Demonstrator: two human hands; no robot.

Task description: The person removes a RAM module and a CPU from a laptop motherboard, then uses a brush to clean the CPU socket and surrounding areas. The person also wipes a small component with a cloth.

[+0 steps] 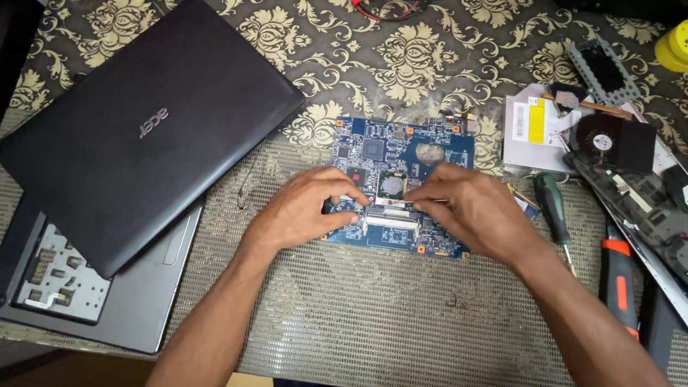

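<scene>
- Two hands work on the blue board (400,183), which lies flat mid-table on the mesh mat (382,312).
- Left hand (300,207) rests on the board's left edge, fingers curled, holding nothing I can see; keep it steadying the board.
- Right hand (471,209) pinches narrowly at a small part near the centre; what it grips is hidden.
- Best pressed gently and evenly, clear of the screwdriver (554,209).
</scene>
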